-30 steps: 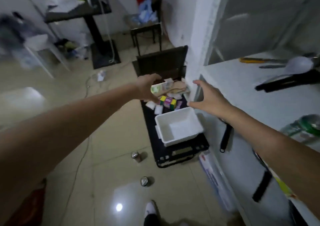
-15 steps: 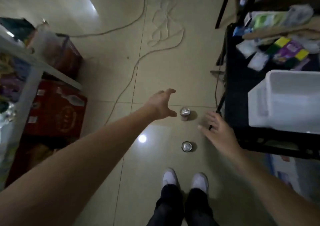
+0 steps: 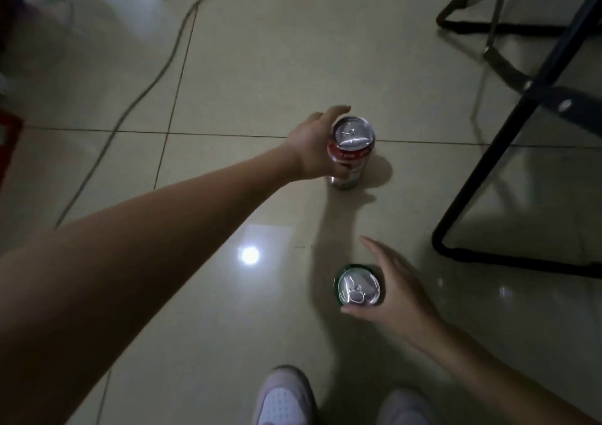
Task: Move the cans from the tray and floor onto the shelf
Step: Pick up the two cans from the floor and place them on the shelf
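Both hands have dropped from open reaches to floor level since half a second ago. The left hand (image 3: 312, 144) is wrapped around the red can (image 3: 350, 151), upright at 12 o'clock. The right hand (image 3: 394, 289) cups the green can (image 3: 357, 286) at 5 o'clock, fingers not yet fully closed. Taking one can per hand likely saves a trip to the shelf, out of view.

Red can (image 3: 347, 160), green can (image 3: 356, 286), silver tops; beige tiled floor (image 3: 260, 66); white shoes (image 3: 283, 398).
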### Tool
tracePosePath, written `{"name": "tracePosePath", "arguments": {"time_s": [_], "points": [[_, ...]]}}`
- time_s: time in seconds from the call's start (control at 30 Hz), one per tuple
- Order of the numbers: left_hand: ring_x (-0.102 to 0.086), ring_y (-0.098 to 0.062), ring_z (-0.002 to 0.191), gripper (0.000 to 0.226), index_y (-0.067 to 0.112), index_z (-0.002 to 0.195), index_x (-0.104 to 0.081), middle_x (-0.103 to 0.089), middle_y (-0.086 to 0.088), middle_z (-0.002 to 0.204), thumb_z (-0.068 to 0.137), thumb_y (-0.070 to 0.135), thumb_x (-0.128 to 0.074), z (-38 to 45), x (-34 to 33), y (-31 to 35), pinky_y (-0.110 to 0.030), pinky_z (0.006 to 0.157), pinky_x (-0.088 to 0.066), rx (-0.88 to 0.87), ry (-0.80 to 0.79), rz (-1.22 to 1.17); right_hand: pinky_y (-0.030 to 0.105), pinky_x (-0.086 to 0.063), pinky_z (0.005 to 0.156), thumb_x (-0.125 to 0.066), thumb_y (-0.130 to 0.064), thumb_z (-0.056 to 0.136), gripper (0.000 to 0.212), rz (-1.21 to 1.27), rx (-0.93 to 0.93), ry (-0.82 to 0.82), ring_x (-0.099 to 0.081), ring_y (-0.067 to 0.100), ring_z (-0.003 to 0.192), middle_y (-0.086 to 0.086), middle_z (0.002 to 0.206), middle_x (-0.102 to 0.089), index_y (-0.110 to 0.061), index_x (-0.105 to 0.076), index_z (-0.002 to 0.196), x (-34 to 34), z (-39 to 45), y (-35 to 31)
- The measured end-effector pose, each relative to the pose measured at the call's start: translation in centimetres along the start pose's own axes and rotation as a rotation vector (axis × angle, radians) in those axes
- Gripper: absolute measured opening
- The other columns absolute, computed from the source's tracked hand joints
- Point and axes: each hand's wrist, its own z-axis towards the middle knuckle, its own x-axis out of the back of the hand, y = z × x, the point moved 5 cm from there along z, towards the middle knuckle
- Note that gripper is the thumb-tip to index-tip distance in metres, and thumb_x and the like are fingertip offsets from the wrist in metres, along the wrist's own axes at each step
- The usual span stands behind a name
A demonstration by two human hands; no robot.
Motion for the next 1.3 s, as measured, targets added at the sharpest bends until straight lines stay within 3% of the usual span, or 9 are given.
{"name": "tracePosePath", "arguments": {"time_s": [0.1,0.3,0.37,0.5,0.63,0.77,0.97,1.1,1.3], "points": [[-0.049,-0.027,0.124,0.093,0.012,0.139,-0.036,-0.053,-0.012,0.135,0.058,0.023,-0.082,1.1,-1.5,-1.5,-0.027,0.099,-0.039,-0.047,0.076,-0.068,-0.007,-0.026,0.09,-0.078,-0.058,0.038,0.094,0.071,0.054,-0.014,-0.041,-0.022,0.109,-0.056,0.114,-0.039,-0.058,-0.03,0.118,-1.3,1.0,0.8],[-0.058,-0.021,0.112,0.082,0.015,0.13,-0.041,-0.063,-0.004,0.124,0.06,0.019,-0.083,1.0,-2.5,-0.9,-0.019,0.083,-0.041,0.007,0.16,-0.258,-0.011,-0.018,0.093,-0.084,-0.043,0.048,0.097,-0.036,0.16,-0.032,-0.03,-0.027,0.115,-0.052,0.123,-0.03,-0.049,-0.031,0.129,-2.2,1.1,0.7],[-0.06,-0.021,0.11,0.074,0.015,0.126,-0.046,-0.066,-0.003,0.119,0.062,0.02,-0.082,0.9,-2.7,-0.6,-0.022,0.083,-0.044,0.034,0.226,-0.308,-0.006,-0.022,0.097,-0.083,-0.039,0.051,0.094,-0.081,0.18,-0.049,-0.037,-0.018,0.119,-0.035,0.13,-0.038,-0.044,-0.031,0.129,-2.3,1.1,0.9],[-0.061,-0.026,0.109,0.065,0.014,0.124,-0.049,-0.067,-0.005,0.117,0.066,0.023,-0.078,0.7,-2.4,-0.1,-0.024,0.08,-0.043,0.038,0.267,-0.273,0.018,-0.044,0.08,-0.069,-0.046,0.05,0.067,-0.182,0.168,0.046,-0.065,0.022,0.094,-0.004,0.102,-0.068,-0.034,-0.049,0.113,-1.9,0.9,0.5],[-0.062,-0.028,0.108,0.072,0.013,0.123,-0.049,-0.067,-0.007,0.116,0.06,0.027,-0.08,-0.5,0.1,0.6,-0.025,0.081,-0.044,-0.004,0.241,-0.211,0.016,-0.039,0.072,-0.077,-0.033,0.047,0.065,-0.192,0.16,0.162,-0.068,0.027,0.082,0.007,0.097,-0.07,-0.011,-0.063,0.106,0.1,0.5,-2.4],[-0.062,-0.021,0.106,0.08,0.016,0.123,-0.05,-0.067,-0.003,0.116,0.049,0.037,-0.07,-3.9,6.1,3.0,-0.017,0.077,-0.04,-0.021,0.257,-0.16,0.022,-0.041,0.073,-0.087,-0.023,0.046,0.068,-0.219,0.177,0.28,-0.07,0.03,0.082,0.013,0.099,-0.07,-0.005,-0.062,0.107,3.8,-1.0,-8.1],[-0.061,-0.019,0.108,0.076,0.016,0.124,-0.049,-0.065,-0.001,0.117,0.055,0.03,-0.079,-13.0,17.1,9.8,-0.014,0.079,-0.038,-0.033,0.21,-0.139,0.029,-0.044,0.082,-0.086,-0.023,0.053,0.075,-0.186,0.089,0.314,-0.064,0.031,0.099,0.011,0.113,-0.066,-0.008,-0.056,0.12,11.5,-7.8,-20.2],[-0.061,-0.02,0.108,0.081,0.018,0.123,-0.05,-0.067,0.0,0.116,0.049,0.035,-0.077,-20.0,27.4,18.5,-0.009,0.072,-0.032,-0.048,0.138,-0.101,0.015,-0.032,0.075,-0.083,-0.026,0.059,0.072,-0.156,0.055,0.224,-0.06,0.025,0.104,0.006,0.117,-0.063,-0.012,-0.052,0.123,19.0,-14.2,-30.6],[-0.062,-0.018,0.1,0.077,0.019,0.116,-0.053,-0.061,0.006,0.099,0.047,0.026,-0.085,-28.7,43.0,34.2,-0.021,0.08,-0.048,-0.158,0.079,-0.118,0.024,-0.043,0.085,-0.082,-0.035,0.057,0.072,-0.133,0.028,0.241,-0.061,0.022,0.103,0.001,0.116,-0.063,-0.019,-0.052,0.12,34.3,-25.4,-45.3]]}}
